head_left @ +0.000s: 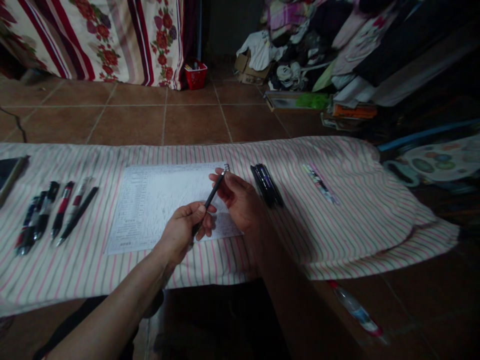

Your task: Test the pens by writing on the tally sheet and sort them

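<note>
Both my hands hold one black pen [212,194] above a printed sheet of paper [157,200]. My left hand [183,227] is closed around the pen's lower end. My right hand [240,197] pinches its upper end near the clicker. The sheet lies on a pink-striped cloth [360,215] covering a low table.
Several pens [52,212] lie in a row at the left of the cloth. A bundle of dark pens [267,185] sits right of the sheet, and a single light pen [320,184] farther right. A plastic bottle [356,310] lies on the tiled floor; clutter fills the far right.
</note>
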`<state>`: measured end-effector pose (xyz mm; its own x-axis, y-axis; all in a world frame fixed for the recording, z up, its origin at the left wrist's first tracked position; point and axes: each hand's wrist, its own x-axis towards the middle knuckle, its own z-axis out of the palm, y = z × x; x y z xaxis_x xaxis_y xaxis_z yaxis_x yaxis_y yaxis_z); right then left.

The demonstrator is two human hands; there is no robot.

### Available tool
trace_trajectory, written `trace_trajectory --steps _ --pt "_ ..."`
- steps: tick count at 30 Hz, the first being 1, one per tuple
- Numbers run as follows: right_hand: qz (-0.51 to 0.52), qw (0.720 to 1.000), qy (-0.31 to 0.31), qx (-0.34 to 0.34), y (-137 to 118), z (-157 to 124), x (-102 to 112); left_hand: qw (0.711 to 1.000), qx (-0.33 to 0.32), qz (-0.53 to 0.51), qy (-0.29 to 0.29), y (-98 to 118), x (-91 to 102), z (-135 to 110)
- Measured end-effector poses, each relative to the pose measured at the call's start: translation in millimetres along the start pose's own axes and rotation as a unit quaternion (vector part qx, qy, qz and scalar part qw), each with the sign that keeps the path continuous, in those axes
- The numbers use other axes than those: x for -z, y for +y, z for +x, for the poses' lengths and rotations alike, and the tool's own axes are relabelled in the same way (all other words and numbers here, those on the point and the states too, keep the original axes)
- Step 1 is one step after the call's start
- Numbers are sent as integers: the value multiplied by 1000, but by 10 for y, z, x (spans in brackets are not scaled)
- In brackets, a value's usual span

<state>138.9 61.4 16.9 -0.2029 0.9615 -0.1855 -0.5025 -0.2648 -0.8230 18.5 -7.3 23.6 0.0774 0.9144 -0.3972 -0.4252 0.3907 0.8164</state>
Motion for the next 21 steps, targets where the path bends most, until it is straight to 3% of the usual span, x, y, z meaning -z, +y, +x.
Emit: trace_trajectory --steps 14,21 --pt "11 999 30 -30 -36 -6 -2 992 54 -88 -76 72 32 -16" --pt "-4 998 47 -34 -32 17 25 993 50 -76 -79 48 40 -4"
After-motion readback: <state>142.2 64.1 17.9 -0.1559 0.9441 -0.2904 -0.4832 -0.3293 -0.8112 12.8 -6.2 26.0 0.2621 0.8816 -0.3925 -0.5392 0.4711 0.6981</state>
